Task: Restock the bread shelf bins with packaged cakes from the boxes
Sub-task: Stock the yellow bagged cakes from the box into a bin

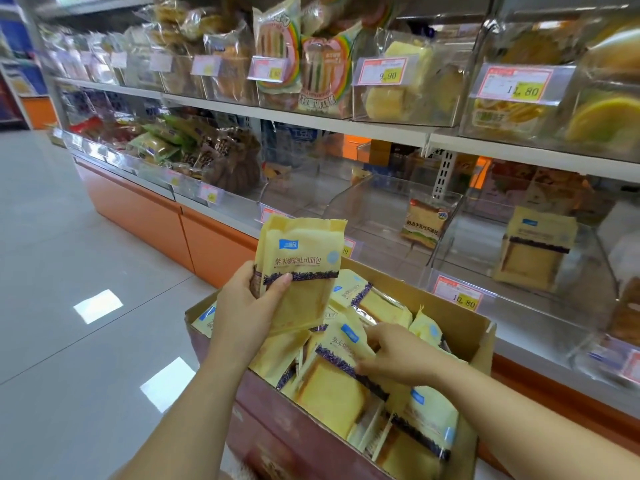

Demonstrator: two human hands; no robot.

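A yellow cake packet (300, 268) is held upright above the open cardboard box (460, 317), gripped by the left hand (247, 306) with the thumb pressed across its purple band. On its front a blue logo patch is seen, and beneath it the line 紫米爆浆吐司面包 — the smaller print cannot be read. Down in the box, a second packet (341, 372) of the same kind is being pinched at its purple band by the right hand (394, 355), fingers closed on its edge. More yellow packets are packed around it, tilted at all angles.

Behind the box the lower shelf's clear bins (363, 202) are lined up. One matching packet (535, 249) is stood in the bin on the right, above a price tag (459, 295) reading 10.80. In the middle bin a lone brown-and-green bread packet (424, 221) is leaned; its writing is too small to be sure of. On the upper shelf, tags reading 9.90 (382, 71) and what looks like 11.80 (517, 84) are clipped to bins of yellow cakes — and rainbow-striped packets (304, 64) are stacked to their left.
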